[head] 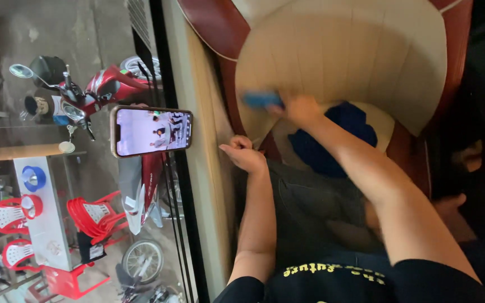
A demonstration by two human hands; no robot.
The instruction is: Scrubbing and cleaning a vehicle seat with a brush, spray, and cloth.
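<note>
My right hand [300, 110] is shut on a small blue object [261, 100], blurred by motion, and presses it against the beige panel of a beige and maroon car seat [343, 50]. My left hand [245, 154] is closed in a fist with nothing visible in it and rests at the seat's edge next to the beige door trim [200, 163]. A dark blue cloth [332, 140] lies on the seat just beneath my right forearm.
A phone [151, 131] with a lit screen is fixed on the car window [57, 168]. Outside the glass stand a red motorbike [94, 92], stacked red plastic chairs [94, 216] and a white table. The view is turned sideways.
</note>
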